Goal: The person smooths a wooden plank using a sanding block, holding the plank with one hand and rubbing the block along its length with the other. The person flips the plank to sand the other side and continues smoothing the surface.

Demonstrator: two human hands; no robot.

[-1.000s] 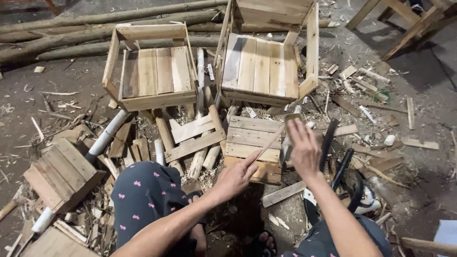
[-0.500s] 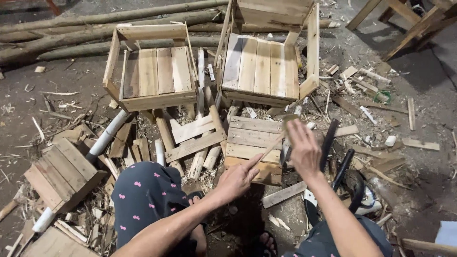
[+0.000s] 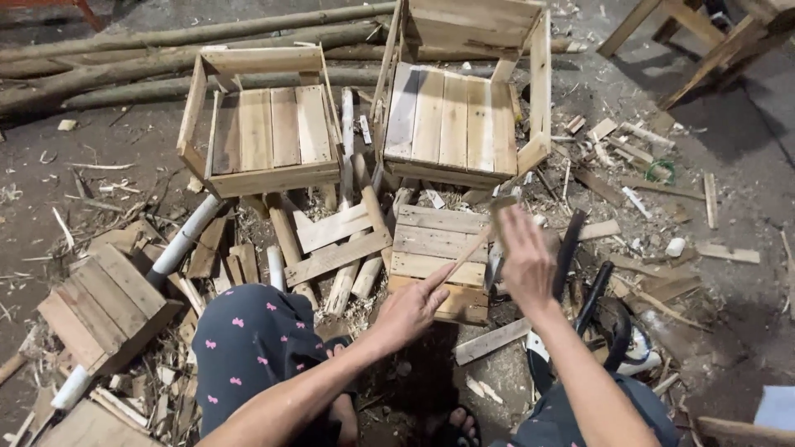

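Head view, looking down over my knees at the workshop floor [image 3: 99, 165]. I held a thin wooden strip [image 3: 470, 247] between both hands above a small slatted wooden panel [image 3: 437, 261] that lay flat among the offcuts. My left hand [image 3: 411, 310] pinched the strip's lower end, its fingers [image 3: 436, 277] curled narrowly around it with the forefinger laid along the wood. My right hand [image 3: 527, 263] took the upper end, its fingers [image 3: 509, 228] closed on the strip near its tip; the exact contact there was hidden behind the hand. The strip ran on a slant from lower left to upper right, spanning the gap between the two hands and clear of the panel beneath.

I judged the strip light, stiff along its length yet easily snapped or split across the grain, and rough enough to give splinters; a hold at both ends, as here, seemed the safest purchase. A dark curved tool handle [image 3: 570, 248] lay just beside the right hand. Two open slatted crates [image 3: 269, 124] [image 3: 460, 116] stood farther off, with logs [image 3: 166, 58] behind them and loose slats [image 3: 335, 240] between.
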